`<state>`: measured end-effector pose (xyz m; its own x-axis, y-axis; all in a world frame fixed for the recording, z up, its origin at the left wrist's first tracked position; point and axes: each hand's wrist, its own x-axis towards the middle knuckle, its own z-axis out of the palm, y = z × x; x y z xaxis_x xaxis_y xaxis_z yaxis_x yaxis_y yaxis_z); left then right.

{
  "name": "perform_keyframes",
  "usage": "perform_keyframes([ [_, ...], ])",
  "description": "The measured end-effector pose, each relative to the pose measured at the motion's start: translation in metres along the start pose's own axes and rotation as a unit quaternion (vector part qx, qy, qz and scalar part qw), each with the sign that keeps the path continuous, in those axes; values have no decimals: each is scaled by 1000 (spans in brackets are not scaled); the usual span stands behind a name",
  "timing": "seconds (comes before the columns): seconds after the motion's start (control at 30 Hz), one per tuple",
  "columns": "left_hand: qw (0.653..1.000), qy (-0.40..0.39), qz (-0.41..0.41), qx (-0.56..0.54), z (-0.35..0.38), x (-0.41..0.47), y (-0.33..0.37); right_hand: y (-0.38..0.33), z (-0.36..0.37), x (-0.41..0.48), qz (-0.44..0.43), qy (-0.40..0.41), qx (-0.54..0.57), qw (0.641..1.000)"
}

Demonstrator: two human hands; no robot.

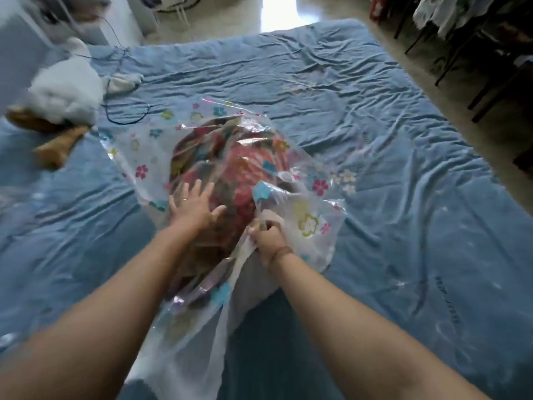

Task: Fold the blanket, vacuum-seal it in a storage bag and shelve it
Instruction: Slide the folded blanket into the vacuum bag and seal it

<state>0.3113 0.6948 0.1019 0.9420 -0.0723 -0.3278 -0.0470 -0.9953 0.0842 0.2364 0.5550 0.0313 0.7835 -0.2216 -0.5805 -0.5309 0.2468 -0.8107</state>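
The left hand (196, 206) lies flat on the storage bag (135, 145), its fingers (198, 187) spread straight and gripping nothing, pressing down on the bright folded blanket (239, 174) that sits inside the clear flowered plastic in the middle of the bed (375, 111). Just beside it, the right hand (266, 235) has its fingers (271, 225) curled tight round a bunched fold of the bag near the open end, which trails back toward the person. The risk, as I judge it, is at that fold: pulling hard on thin plastic while the other hand pushes could stretch or tear the film, and any small hole would let air back in once the bag is vacuumed. The blanket also looks lumpy and off to one side of the bag, so it may bulge into the mouth and keep the closure from meeting cleanly; a creased or gathered edge there would probably leak too. Whether the closure strip is partly shut cannot be told, since the frame is blurred. Round about, at the far left a white plush toy (66, 90) lies on the bed with a black cable (127, 111) looping just beside the bag's far corner, near enough to catch under the plastic if the bag slides that way. The right side of the bed carries only the rumpled blue sheet, and beyond it on the floor (432, 79) stand dark chair legs (490, 90) below hanging clothes (450, 10), well apart from the work.
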Motion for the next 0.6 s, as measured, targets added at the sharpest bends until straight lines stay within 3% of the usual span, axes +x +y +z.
perform_keyframes([
  [0.1,998,24,-23,-52,31,-54,-36,-1,18,-30,-43,-6,-134,990],
  [0.17,995,9,-62,-80,64,-93,-58,36,8,-54,-43,-23,-229,972],
  [0.27,988,-10,-127,-86,111,-141,-89,98,-25,-102,-33,-44,-256,965],
  [0.33,979,-18,-183,-86,135,-165,-109,133,-59,-124,21,-51,-238,970],
  [0.4,967,-22,-239,-91,151,-184,-128,147,-96,-142,116,-93,-152,977],
  [0.5,936,-15,-316,-157,167,-202,-156,146,-155,-155,241,-112,137,954],
  [0.6,854,-6,-377,-358,185,-209,-180,131,-202,-150,233,-36,319,918],
])
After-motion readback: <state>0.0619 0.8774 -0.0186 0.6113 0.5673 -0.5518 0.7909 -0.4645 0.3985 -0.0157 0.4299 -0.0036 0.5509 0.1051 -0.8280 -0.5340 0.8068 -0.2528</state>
